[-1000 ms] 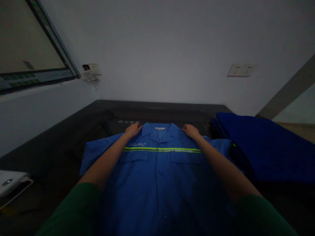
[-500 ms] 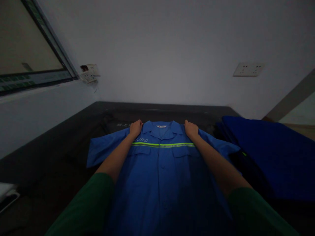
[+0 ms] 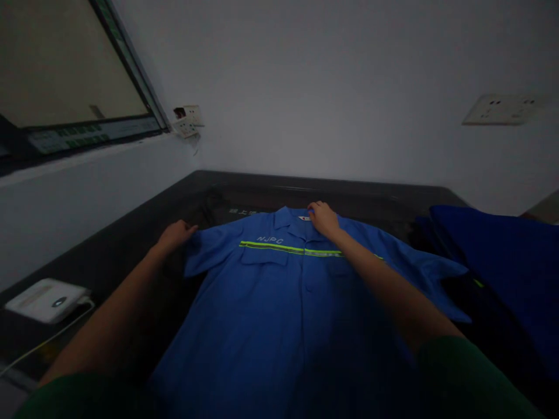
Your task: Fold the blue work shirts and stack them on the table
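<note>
A blue short-sleeved work shirt point(image 3: 266, 297) lies spread front up, its collar away from me. It has a yellow-green reflective stripe across the chest, a pocket flap and the letters NJPC. My left hand point(image 3: 177, 234) is at the outer end of the left-side sleeve, fingers closed on its upper corner. My right hand point(image 3: 324, 218) reaches over the chest and grips the collar beside the white neck label. The lower part of the shirt fades into shadow.
Folded dark blue cloth point(image 3: 502, 256) is stacked at the right. A white device point(image 3: 46, 299) with a cable lies at the left. The dark surface point(image 3: 349, 189) ends at a wall with sockets point(image 3: 500, 110); a window point(image 3: 78, 64) is at upper left.
My left hand has moved left from the shoulder to the sleeve end. My right hand has shifted from the shoulder inward to the collar. The view has turned left.
</note>
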The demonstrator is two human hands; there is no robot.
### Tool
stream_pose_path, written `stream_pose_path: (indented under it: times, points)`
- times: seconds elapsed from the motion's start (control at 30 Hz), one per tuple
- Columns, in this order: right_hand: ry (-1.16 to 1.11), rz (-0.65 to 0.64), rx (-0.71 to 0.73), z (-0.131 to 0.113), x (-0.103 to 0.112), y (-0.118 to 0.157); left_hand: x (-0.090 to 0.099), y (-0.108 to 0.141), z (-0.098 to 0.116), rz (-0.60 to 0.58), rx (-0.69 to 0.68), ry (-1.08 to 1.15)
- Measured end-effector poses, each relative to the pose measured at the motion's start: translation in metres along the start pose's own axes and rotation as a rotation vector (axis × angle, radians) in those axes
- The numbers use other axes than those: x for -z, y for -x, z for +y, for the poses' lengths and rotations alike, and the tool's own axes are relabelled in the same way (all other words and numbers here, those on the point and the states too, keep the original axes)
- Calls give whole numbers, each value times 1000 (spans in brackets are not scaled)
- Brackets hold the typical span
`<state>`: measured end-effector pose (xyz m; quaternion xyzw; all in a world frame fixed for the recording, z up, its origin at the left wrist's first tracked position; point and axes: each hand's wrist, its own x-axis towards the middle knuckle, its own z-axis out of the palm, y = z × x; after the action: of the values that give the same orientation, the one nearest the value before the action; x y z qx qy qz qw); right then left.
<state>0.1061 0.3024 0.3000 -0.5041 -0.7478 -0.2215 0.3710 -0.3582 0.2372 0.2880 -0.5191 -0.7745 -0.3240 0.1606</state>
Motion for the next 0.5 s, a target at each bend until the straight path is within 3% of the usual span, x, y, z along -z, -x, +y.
stream_pose_path:
  times: [0.1, 0.2, 0.33, 0.5]
  points:
    - [-101, -81, -18, -46, -22, -17, 6, 23, -19, -113, 59, 12]
    - [-132, -86, -84, -72, -39, -31, 1, 37, -9, -110, 17, 157]
    - [-165, -99, -119, -78, -50, -43, -10, 33, 11, -37, -4, 243]
    - [-172, -122, -117, -74, -60, -48, -7, 18, 13, 217, 46, 330]
